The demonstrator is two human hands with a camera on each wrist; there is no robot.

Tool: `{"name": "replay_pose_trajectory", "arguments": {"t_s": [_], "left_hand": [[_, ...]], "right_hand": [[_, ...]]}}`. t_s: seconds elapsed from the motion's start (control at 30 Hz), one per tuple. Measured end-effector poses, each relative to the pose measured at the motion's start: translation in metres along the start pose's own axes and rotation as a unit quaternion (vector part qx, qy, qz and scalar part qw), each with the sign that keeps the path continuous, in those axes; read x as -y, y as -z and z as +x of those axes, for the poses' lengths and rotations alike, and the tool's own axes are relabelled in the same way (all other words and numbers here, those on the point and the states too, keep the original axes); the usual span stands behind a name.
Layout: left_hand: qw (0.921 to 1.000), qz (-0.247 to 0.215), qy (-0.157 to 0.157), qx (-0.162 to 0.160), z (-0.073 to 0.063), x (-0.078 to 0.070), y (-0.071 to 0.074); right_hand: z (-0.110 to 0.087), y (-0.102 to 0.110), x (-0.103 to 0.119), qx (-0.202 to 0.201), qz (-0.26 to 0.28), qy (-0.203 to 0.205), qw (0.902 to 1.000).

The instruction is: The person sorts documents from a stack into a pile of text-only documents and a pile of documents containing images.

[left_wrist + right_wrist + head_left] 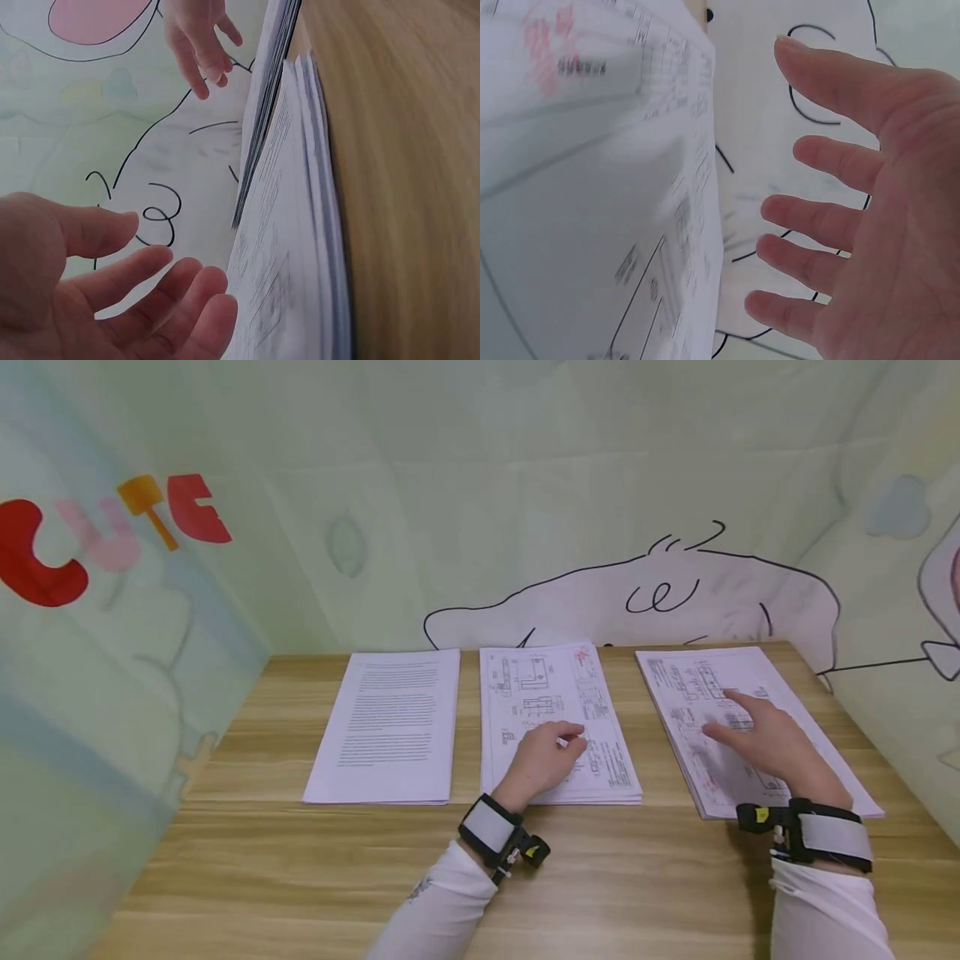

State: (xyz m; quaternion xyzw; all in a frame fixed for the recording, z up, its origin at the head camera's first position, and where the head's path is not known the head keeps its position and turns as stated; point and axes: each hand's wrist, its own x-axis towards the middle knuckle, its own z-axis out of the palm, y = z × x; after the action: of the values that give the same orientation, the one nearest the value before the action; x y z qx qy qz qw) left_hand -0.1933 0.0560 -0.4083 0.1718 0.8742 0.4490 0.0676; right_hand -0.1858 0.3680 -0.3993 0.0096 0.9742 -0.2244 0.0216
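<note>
In the head view my left hand [542, 760] hovers over the middle paper stack [540, 685], whose top sheet carries technical drawings and a red stamp. The left wrist view shows the fingers of that hand [142, 292] loosely bent with nothing between them. Above the right paper stack [720, 672], also printed with drawings, is my right hand [776, 739], thumb and fingers spread apart. In the right wrist view this hand [870, 195] holds nothing, and the drawing sheet [592, 195] lies beside the fingertips, apart from them.
A third paper stack [390, 718], printed with lines of text, lies at the left. All three lie towards the back of the wooden table [315, 877]. Behind and beside it hangs a pale cloth backdrop [480, 510] with cartoon drawings and coloured letters.
</note>
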Motion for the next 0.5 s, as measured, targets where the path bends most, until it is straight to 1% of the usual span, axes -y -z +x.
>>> {"name": "replay_pose_trajectory", "arguments": {"t_s": [0.07, 0.23, 0.37, 0.5], "left_hand": [[0.9999, -0.007, 0.005, 0.008, 0.002, -0.004, -0.011], [0.9995, -0.022, 0.005, 0.023, 0.007, -0.016, -0.038], [0.9992, -0.035, -0.002, 0.022, 0.012, -0.024, -0.054], [0.9996, -0.026, -0.003, 0.014, 0.016, -0.031, -0.068]], "right_hand": [[-0.001, 0.0, -0.007, -0.004, 0.003, -0.008, 1.0], [-0.005, 0.001, -0.022, -0.007, 0.009, -0.038, 0.9992], [-0.006, 0.0, -0.034, -0.008, 0.017, -0.063, 0.9978], [-0.008, -0.001, -0.046, -0.005, 0.028, -0.096, 0.995]]}}
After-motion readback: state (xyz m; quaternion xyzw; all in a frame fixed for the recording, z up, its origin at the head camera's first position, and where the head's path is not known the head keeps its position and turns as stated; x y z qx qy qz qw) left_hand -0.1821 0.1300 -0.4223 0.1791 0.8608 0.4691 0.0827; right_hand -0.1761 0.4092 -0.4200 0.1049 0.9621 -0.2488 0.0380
